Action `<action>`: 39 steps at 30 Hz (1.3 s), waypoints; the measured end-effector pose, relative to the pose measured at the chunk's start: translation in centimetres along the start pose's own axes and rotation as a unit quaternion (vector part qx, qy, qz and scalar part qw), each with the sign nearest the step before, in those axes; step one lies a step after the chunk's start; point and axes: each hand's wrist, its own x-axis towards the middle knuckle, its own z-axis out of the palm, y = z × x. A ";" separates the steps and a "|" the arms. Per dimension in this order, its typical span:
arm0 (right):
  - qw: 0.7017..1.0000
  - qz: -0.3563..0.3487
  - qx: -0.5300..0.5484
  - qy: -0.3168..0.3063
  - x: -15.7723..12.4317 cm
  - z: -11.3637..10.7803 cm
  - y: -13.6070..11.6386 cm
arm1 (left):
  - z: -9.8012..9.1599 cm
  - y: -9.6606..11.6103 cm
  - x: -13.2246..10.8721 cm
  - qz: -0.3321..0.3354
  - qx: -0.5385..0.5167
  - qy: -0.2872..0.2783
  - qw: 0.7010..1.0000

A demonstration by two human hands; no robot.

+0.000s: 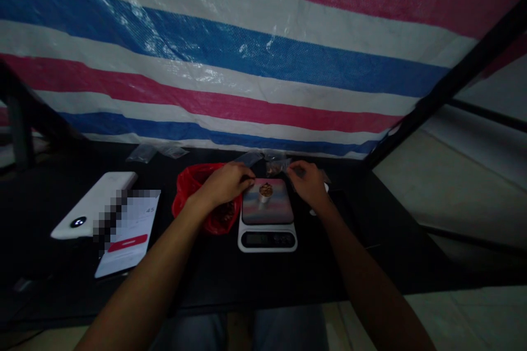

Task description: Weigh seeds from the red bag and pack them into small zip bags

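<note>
On the platform of a digital kitchen scale [267, 239], a small metal cup [264, 200] heaped with brown pieces is standing upright. It is judged light and stiff but easily tipped, so it should be taken by its smooth side. The left hand [222, 184] and right hand [308, 184] are held half-closed beside it; whether anything is gripped cannot be told. A red plastic bag [189, 192] is lying near, and a striped tarpaulin [230, 49] is hung beyond.
</note>
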 end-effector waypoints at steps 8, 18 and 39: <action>0.999 -0.037 0.028 0.017 -0.4 -0.4 -0.2 | -0.4 1.5 -0.7 0.038 -0.102 0.076 0.991; 0.998 -0.041 0.043 0.026 -0.7 -0.5 -0.8 | -0.3 3.2 -1.3 0.092 -0.187 0.054 0.977; 0.996 -0.047 0.068 0.039 -0.8 -0.4 -1.3 | 1.7 -1.0 0.4 -0.007 -0.024 0.068 0.997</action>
